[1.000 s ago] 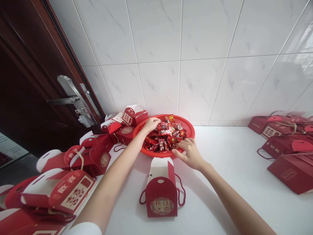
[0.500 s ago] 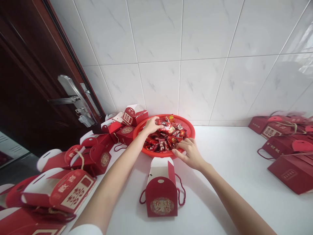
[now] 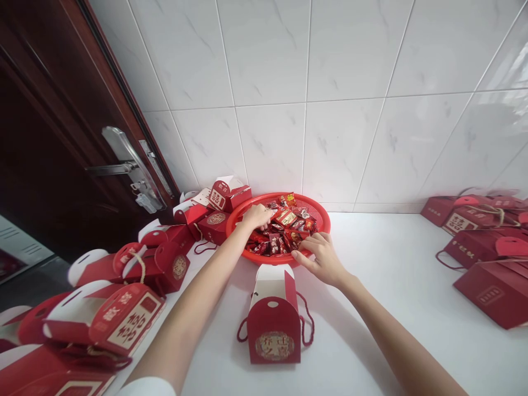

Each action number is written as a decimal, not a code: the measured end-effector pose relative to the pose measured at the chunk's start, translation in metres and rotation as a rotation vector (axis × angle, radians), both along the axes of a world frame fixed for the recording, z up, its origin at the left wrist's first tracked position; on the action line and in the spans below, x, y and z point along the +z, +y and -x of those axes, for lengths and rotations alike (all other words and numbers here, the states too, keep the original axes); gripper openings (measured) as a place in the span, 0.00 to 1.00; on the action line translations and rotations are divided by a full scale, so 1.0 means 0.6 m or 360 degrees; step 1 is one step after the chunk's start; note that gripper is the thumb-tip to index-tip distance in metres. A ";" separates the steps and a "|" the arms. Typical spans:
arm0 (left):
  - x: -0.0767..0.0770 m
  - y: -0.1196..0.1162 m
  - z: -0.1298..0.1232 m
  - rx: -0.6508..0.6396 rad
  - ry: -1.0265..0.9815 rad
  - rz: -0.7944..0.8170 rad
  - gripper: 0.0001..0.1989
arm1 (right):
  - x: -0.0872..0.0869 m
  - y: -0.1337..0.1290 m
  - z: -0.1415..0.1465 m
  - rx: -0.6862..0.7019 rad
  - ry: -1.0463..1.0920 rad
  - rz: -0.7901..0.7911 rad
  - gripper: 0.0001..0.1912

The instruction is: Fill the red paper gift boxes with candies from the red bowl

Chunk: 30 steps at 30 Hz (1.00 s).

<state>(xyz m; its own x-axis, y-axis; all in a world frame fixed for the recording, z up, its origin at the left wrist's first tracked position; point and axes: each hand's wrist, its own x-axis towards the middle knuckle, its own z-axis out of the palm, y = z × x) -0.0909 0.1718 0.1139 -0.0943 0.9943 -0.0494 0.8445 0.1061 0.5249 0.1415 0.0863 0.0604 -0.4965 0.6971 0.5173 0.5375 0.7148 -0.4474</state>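
Observation:
A red plastic basket (image 3: 324, 220) full of wrapped candies (image 3: 286, 218) stands against the wall. My left hand (image 3: 258, 216) is over the left part of the candies, its fingers curled down among them; what they hold, if anything, is hidden. My right hand (image 3: 319, 256) rests at the basket's front right rim, thumb and fingers apart, with nothing seen in it. In front of the basket stands an open red gift box (image 3: 274, 330) with cord handles hanging at its sides.
Many open red boxes (image 3: 163, 267) crowd the left side of the white table (image 3: 363, 341). More red boxes (image 3: 495, 286) lie at the right edge. A tiled wall (image 3: 272, 143) rises behind the basket, and a dark door (image 3: 53, 121) is at the left.
My left hand has lowered into the candies and its fingers have curled in. My right hand has stayed at the rim. The whole view has shifted slightly.

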 end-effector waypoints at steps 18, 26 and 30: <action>0.001 -0.005 -0.024 -0.0277 0.0655 0.0583 0.33 | -0.008 0.002 -0.001 0.0010 0.0024 -0.0051 0.25; -0.025 0.006 -0.011 -0.0483 0.0330 0.0375 0.21 | -0.008 0.003 0.000 0.0002 0.0025 -0.0056 0.26; -0.033 0.014 -0.011 -0.0572 0.0171 0.0311 0.13 | -0.008 0.003 0.000 0.0005 0.0033 -0.0048 0.25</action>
